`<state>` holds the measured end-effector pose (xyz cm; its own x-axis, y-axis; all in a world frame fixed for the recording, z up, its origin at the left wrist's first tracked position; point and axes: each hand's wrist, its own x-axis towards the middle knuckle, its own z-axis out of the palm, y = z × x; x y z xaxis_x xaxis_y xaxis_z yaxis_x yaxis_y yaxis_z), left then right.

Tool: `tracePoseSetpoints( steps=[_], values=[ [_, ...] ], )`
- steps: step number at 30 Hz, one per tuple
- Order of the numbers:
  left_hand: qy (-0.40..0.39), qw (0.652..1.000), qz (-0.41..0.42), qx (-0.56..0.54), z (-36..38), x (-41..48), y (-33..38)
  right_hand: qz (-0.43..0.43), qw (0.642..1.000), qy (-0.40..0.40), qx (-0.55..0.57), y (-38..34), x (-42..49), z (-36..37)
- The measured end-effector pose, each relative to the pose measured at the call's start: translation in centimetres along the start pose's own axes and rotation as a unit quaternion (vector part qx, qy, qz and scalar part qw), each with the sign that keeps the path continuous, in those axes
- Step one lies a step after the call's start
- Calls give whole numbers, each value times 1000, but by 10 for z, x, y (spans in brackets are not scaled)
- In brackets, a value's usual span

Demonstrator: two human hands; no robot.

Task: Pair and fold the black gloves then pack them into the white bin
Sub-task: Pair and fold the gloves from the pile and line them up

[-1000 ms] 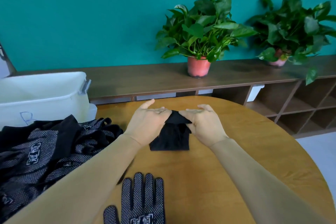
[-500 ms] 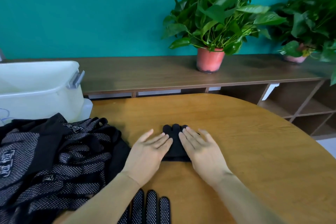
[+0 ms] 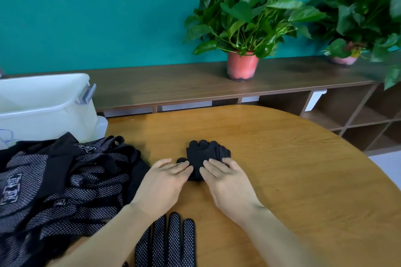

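Observation:
A folded pair of black gloves (image 3: 202,154) lies on the round wooden table (image 3: 282,158), fingertips pointing away from me. My left hand (image 3: 166,182) and my right hand (image 3: 227,182) lie flat side by side, their straight fingers pressing on the near part of the folded pair. A heap of black dotted gloves (image 3: 60,182) covers the table's left side. One more dotted glove (image 3: 171,243) lies flat near the front edge, partly under my left forearm. The white bin (image 3: 43,104) stands at the far left behind the heap.
Behind the table runs a low wooden shelf (image 3: 173,84) against a teal wall. Two potted plants stand on it, one in a red pot (image 3: 242,65) and another (image 3: 345,58) at the far right. Bare tabletop stretches to the right of my hands.
A second ago both hands held the pair up while folding it. They have since laid it down on the table and now press it flat with straight fingers.

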<state>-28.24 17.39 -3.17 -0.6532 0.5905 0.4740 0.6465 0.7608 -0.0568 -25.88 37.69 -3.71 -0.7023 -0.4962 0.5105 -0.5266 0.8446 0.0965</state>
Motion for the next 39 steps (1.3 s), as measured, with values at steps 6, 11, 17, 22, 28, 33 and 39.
tracePoseSetpoints(
  steps=[6,11,17,22,28,33,39],
  values=[
    [-41,999,-9,-18,21,40,25,86,995,46,-7,37,-16,6],
    [-43,999,11,-19,56,91,62,143,986,61,-56,91,-39,6],
    [-74,995,14,-62,79,136,100,230,965,87,-86,135,-63,7],
    [-72,996,-16,-51,89,165,106,260,957,65,-108,160,-57,13],
    [-106,991,-34,-68,86,167,105,258,959,23,-112,167,-52,10],
    [-101,991,-25,-87,39,132,96,231,964,23,-128,158,-52,-2],
    [-107,992,-60,-26,-32,64,69,187,976,26,-105,108,-61,-15]
  ],
)
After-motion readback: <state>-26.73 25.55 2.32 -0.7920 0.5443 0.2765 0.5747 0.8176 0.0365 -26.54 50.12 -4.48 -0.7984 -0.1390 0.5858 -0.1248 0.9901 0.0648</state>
